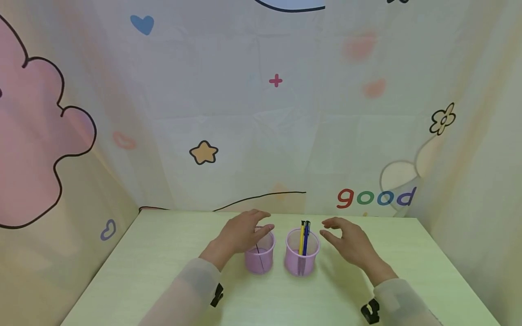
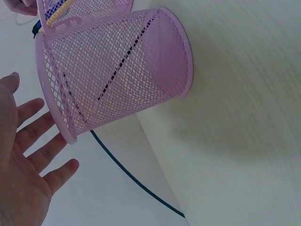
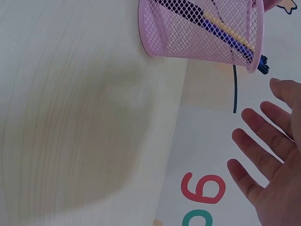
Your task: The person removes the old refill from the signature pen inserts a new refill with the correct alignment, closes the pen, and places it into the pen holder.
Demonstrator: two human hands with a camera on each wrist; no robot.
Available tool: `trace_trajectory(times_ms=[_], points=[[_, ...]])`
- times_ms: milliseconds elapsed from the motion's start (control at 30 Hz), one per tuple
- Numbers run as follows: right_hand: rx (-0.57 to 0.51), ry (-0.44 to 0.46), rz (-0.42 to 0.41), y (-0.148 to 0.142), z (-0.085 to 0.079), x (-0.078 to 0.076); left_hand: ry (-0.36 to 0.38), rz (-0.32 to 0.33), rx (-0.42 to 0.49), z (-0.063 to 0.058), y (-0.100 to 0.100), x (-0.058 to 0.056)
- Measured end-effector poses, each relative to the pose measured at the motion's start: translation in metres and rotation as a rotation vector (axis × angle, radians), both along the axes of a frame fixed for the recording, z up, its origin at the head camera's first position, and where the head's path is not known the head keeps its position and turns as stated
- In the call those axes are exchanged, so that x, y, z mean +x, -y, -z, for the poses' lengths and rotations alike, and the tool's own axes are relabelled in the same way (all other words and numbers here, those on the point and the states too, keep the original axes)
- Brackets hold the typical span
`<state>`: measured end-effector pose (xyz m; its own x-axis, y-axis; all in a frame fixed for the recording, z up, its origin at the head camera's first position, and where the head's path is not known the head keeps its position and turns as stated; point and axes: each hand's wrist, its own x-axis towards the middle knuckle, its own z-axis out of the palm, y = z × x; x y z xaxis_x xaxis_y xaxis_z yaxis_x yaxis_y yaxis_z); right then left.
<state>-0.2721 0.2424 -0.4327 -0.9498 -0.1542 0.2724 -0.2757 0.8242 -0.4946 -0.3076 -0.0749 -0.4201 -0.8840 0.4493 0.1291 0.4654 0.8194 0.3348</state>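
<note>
The left hand [image 1: 244, 232] is arching over the left cup [image 1: 259, 261], contact unclear, while the right hand [image 1: 352, 240] is hanging beside the right cup [image 1: 299, 268]; hands apart, fingers loose, gripping nothing. Both cups are standing side by side on the table [image 1: 175, 258], probably for easy reach, the right one's wall presumably propping the pens [image 1: 306, 242] near-upright.

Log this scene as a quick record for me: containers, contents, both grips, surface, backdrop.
containers: left mesh cup, right mesh cup, both pink, upright, side by side
right contents: yellow pen, blue pen
left contents: thin dark line visible, unclear what
left grip: at left cup's rim, contact unclear
right grip: holding nothing, right of right cup
surface: pale table
backdrop: printed curtain
</note>
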Motion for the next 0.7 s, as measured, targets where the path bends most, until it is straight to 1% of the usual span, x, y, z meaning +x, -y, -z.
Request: trace_trajectory(times_ms=[133,400,533,700], points=[[-0.019,-0.024,-0.014,0.002,0.0,0.001,0.006,0.007,0.001,-0.002,-0.005,0.001],[-0.042,-0.004,-0.011,0.007,0.002,-0.001,0.006,0.036,0.027,0.001,-0.015,0.0],[-0.06,0.002,-0.008,0.009,0.002,-0.003,0.004,0.04,0.037,0.001,-0.021,0.0],[-0.08,0.01,-0.011,0.012,0.001,-0.004,0.019,0.039,0.033,0.0,-0.029,0.0]])
